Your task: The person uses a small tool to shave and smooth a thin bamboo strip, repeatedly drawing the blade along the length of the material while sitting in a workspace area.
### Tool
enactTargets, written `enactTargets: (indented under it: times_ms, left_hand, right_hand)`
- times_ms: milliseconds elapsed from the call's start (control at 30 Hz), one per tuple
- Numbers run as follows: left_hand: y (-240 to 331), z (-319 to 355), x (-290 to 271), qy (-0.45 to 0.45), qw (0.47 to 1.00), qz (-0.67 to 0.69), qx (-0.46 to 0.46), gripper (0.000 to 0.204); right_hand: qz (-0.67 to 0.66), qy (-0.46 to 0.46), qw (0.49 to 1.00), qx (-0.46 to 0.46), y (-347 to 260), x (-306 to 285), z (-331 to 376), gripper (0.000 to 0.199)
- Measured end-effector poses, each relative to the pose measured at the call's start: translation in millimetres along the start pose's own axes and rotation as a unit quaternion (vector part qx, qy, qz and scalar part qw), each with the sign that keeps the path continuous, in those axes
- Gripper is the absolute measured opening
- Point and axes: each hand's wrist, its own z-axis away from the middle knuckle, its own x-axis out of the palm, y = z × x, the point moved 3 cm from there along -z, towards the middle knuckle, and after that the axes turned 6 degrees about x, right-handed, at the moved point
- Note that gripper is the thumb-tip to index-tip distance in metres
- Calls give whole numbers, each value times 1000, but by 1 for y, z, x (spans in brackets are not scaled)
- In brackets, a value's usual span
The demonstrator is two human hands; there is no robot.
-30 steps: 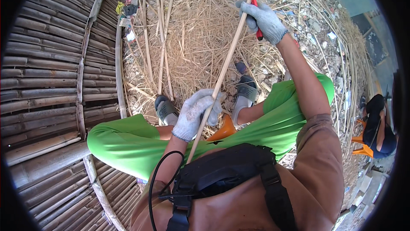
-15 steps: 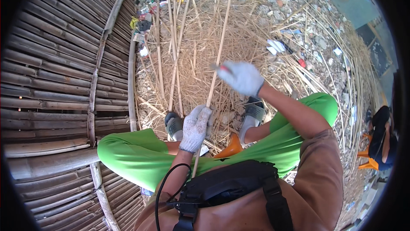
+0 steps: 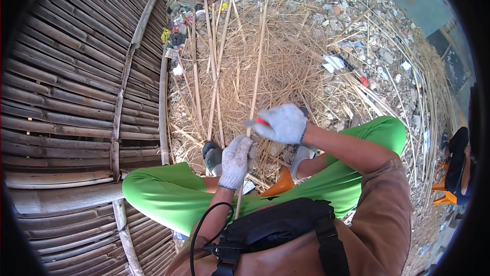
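The gloved left hand (image 3: 235, 159) is gripping, fingers wrapped, a long pale strip (image 3: 258, 66) extending over the straw (image 3: 291, 66), while a red-handled tool (image 3: 262, 122) is sitting at it in the gloved right hand's (image 3: 286, 125) curled fingers, seemingly for shaving, the next stroke calling for a steady left grip.

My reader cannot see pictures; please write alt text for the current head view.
A gloved left hand grips a long pale strip while the gloved right hand holds a partly hidden red tool at it. Dry scraps litter the ground.
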Motion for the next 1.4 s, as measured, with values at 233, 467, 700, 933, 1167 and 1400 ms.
enactTargets:
  times_ms: [233, 467, 700, 933, 1167, 1400]
  left_hand:
    - [0, 0, 5, -20, 1000, 16, -2, 32]
    - [-1, -2, 7, -38, 999, 13, 2, 35]
    - [-3, -1, 9, -53, 997, 51, -8, 35]
    - [-5, -2, 6, -54, 996, 64, -10, 34]
    - [-10, 0, 1, -60, 995, 81, -11, 36]
    - [-11, 0, 6, -76, 994, 78, -7, 37]
  right_hand:
    - [11, -13, 1000, -11, 0, 1, 2, 50]
    - [17, 36, 998, 52, 32, -15, -13, 67]
    - [9, 32, 998, 57, 33, -6, -14, 75]
    - [22, -7, 1000, -4, 12, -1, -1, 51]
    - [18, 19, 999, -24, 2, 4, 3, 53]
    - [28, 51, 998, 33, 29, -18, -7, 62]
